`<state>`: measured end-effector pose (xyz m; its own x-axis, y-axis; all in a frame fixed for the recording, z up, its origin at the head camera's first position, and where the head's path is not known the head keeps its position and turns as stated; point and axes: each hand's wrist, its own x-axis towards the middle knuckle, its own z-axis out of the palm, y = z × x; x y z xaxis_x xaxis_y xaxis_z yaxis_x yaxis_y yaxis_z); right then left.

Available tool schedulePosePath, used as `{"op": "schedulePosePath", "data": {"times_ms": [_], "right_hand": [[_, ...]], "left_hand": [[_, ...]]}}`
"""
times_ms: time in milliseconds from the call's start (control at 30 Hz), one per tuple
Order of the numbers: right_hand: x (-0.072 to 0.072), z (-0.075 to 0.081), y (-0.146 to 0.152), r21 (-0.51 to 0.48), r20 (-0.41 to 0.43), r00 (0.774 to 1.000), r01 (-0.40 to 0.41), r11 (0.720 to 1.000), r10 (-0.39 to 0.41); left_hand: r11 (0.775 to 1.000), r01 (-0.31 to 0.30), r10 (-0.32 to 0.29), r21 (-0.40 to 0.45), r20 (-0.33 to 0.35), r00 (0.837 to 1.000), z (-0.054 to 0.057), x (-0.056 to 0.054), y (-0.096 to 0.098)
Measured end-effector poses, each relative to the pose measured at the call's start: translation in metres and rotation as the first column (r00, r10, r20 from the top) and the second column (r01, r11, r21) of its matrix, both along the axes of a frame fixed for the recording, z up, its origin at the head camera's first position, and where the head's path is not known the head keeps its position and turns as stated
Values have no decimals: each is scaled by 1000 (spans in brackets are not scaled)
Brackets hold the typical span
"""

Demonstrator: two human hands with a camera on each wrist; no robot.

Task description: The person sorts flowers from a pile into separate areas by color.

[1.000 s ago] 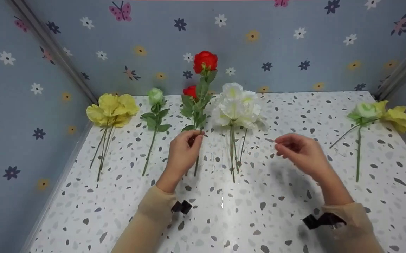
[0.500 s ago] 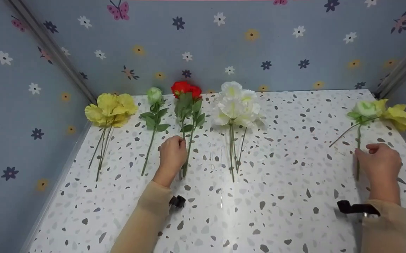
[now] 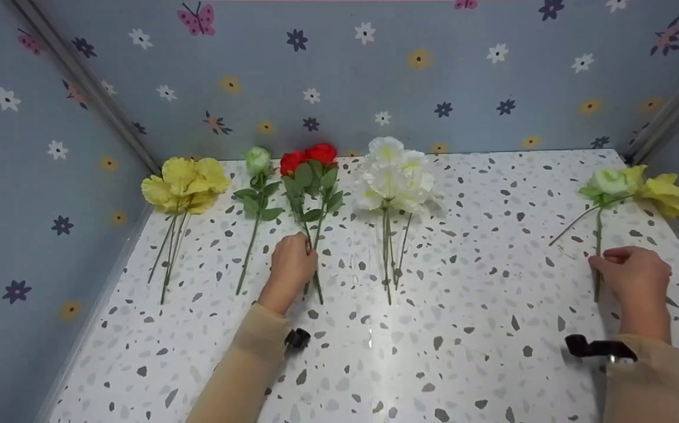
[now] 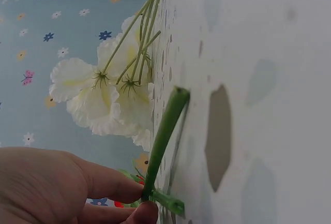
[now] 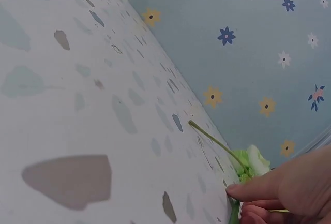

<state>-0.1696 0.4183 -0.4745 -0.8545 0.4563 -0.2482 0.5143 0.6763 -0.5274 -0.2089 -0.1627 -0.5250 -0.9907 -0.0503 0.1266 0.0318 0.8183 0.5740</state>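
In the head view my left hand (image 3: 292,264) pinches the stem of a red rose (image 3: 293,164) lying beside a second red rose (image 3: 321,154); the stems cross near the fingers. Up close in the left wrist view, thumb and fingers grip the green stem (image 4: 165,141), its cut end pointing up and away. Over at the right, my right hand (image 3: 636,279) pinches the lower stem of a pale green rose (image 3: 611,181), which lies on the table. A yellow flower (image 3: 665,194) lies against that rose, its thin stem crossing behind the bloom.
To the left lie a bunch of yellow flowers (image 3: 183,182) and a single light green rose (image 3: 257,160). White flowers (image 3: 395,176) lie between the hands. A patterned wall (image 3: 468,76) rises behind the speckled table (image 3: 433,346), with side walls left and right.
My left hand has lowered the raised red rose beside the other one and shifted left. My right hand has moved from mid-table to the pale green rose's stem at the right.
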Motion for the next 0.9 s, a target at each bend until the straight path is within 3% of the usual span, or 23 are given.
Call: {"op": "schedulePosePath", "data": {"times_ms": [133, 333, 533, 600, 667, 833, 900], "right_hand": [[1, 1, 2, 8, -18, 999, -35, 999, 35], [2, 1, 5, 11, -26, 999, -47, 999, 47], [1, 4, 8, -14, -11, 999, -45, 999, 45], [1, 5, 9, -25, -15, 999, -50, 998, 50], [0, 7, 8, -38, -22, 998, -57, 998, 56], [-2, 12, 3, -132, -28, 998, -63, 989, 60], [-3, 15, 1, -179, -12, 999, -53, 982, 52]], "left_hand": [[1000, 4, -5, 3, 76, 997, 37, 18, 11], [999, 34, -38, 30, 119, 992, 40, 19, 13], [995, 83, -87, 51, 91, 992, 39, 19, 15], [993, 95, -100, 64, 76, 992, 34, 17, 13], [993, 101, -104, 62, 56, 993, 21, 10, 8], [995, 99, -99, 29, 10, 995, -23, -14, -9], [995, 97, -97, 21, 0, 995, -33, -20, -13]]}}
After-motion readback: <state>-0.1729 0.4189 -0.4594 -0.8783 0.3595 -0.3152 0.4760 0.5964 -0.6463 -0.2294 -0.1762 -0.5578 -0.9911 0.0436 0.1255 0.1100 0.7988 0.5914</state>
